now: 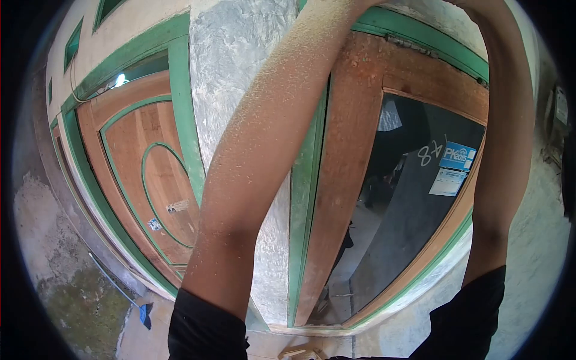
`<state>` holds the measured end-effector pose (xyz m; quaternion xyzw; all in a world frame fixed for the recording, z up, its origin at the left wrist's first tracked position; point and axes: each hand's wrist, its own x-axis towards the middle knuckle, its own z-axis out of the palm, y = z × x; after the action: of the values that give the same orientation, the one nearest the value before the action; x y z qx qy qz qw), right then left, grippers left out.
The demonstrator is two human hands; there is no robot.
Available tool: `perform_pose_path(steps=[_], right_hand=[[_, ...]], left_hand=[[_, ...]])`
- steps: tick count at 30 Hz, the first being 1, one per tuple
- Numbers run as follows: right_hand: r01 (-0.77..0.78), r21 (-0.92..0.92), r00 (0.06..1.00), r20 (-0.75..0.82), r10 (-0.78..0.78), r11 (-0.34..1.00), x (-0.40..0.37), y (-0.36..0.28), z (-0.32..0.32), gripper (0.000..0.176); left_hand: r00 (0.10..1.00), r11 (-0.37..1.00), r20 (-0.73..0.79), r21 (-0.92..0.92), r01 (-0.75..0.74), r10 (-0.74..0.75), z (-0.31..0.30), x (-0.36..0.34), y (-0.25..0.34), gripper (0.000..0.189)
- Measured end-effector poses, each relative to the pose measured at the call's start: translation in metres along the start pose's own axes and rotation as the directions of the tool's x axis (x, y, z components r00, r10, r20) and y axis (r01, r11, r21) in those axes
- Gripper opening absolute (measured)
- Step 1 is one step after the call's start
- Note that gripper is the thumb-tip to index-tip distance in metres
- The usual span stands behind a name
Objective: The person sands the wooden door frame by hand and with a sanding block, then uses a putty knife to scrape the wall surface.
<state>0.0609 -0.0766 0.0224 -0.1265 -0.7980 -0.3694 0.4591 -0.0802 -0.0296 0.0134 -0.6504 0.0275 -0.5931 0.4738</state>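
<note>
Both of my forearms reach up past the top edge, so my hands are out of view and whatever they hold or touch is hidden. Pale sawdust-like specks cover my left forearm (pixel 270 114). My right forearm (pixel 507 120) rises along the right side. Between the arms is a wooden window sash (pixel 351 150) with bare brown wood and a dark glass pane (pixel 396 198). A metal hinge (pixel 411 46) sits along its top, under the green frame (pixel 420 39). The glass carries a blue-and-white sticker (pixel 457 156), a white label (pixel 447 182) and handwritten marks.
To the left stands a wooden door (pixel 162 126) with green trim in a green frame. A grey plastered wall strip (pixel 225 72) separates door and window. A blue-headed broom-like tool (pixel 144 315) lies at lower left. Wood pieces (pixel 300 353) rest at the bottom edge.
</note>
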Motion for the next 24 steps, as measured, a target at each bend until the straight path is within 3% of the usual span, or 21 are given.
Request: perform_pose_path(steps=[2,3,6,8,9,12,14,16,18,19,20,22,24], right_hand=[[-0.135,-0.039,0.978,0.152,0.139,0.99,-0.004,0.0,-0.008,0.022],[-0.124,-0.04,0.982,0.139,0.128,0.991,-0.005,-0.012,-0.012,0.022],[-0.335,-0.104,0.939,0.046,0.341,0.936,-0.01,-0.023,-0.007,0.022],[0.052,0.079,0.997,-0.058,-0.047,0.995,0.0,-0.006,0.012,0.022],[-0.075,0.035,0.995,-0.057,0.077,0.997,0.0,-0.007,0.016,0.022],[-0.073,-0.038,0.997,0.027,0.074,0.997,-0.008,-0.013,0.0,0.023],[-0.112,-0.029,0.994,0.0,0.112,0.993,-0.013,-0.008,-0.001,0.023],[-0.17,-0.025,0.985,-0.032,0.169,0.985,-0.014,-0.004,0.004,0.024],[-0.161,0.087,0.982,-0.088,0.168,0.983,-0.007,-0.005,0.023,0.023],[-0.178,0.093,0.98,-0.079,0.185,0.98,-0.01,-0.008,0.04,0.023],[-0.099,0.191,0.977,-0.167,0.132,0.977,-0.016,-0.014,0.063,0.023],[0.082,0.354,0.931,-0.362,0.056,0.932,-0.031,-0.021,0.09,0.023],[-0.107,0.262,0.993,-0.028,0.119,0.959,-0.066,-0.042,0.066,0.025]], left_hand=[[0.999,1.0,0.043,-0.005,0.024,-0.024,0.004,0.0,0.007,0.014],[0.999,1.0,0.04,0.004,0.01,-0.01,0.006,0.0,0.009,0.014],[0.994,0.995,0.035,0.017,0.101,-0.101,0.006,0.001,0.013,0.015],[0.995,0.999,0.093,-0.029,0.032,-0.029,-0.009,0.002,0.003,0.019],[0.994,0.999,0.101,-0.029,0.042,-0.039,-0.011,0.0,0.001,0.019],[0.975,0.983,0.189,-0.118,0.141,-0.117,-0.007,-0.003,0.002,0.021],[0.999,1.0,0.024,-0.005,-0.02,0.02,0.01,0.0,0.01,0.02],[0.999,1.0,0.041,0.006,0.006,-0.006,0.005,-0.001,0.01,0.02],[0.985,0.998,0.161,0.037,0.055,-0.061,-0.02,-0.004,0.005,0.02],[0.962,0.986,0.267,0.164,0.004,-0.049,-0.033,-0.01,-0.003,0.02],[0.929,0.959,0.365,0.28,-0.052,-0.056,-0.046,-0.018,-0.007,0.021],[0.883,0.964,0.453,0.266,-0.005,-0.121,-0.062,-0.032,0.008,0.024],[0.833,0.972,0.522,0.222,0.073,-0.182,-0.079,-0.063,0.027,0.049]])
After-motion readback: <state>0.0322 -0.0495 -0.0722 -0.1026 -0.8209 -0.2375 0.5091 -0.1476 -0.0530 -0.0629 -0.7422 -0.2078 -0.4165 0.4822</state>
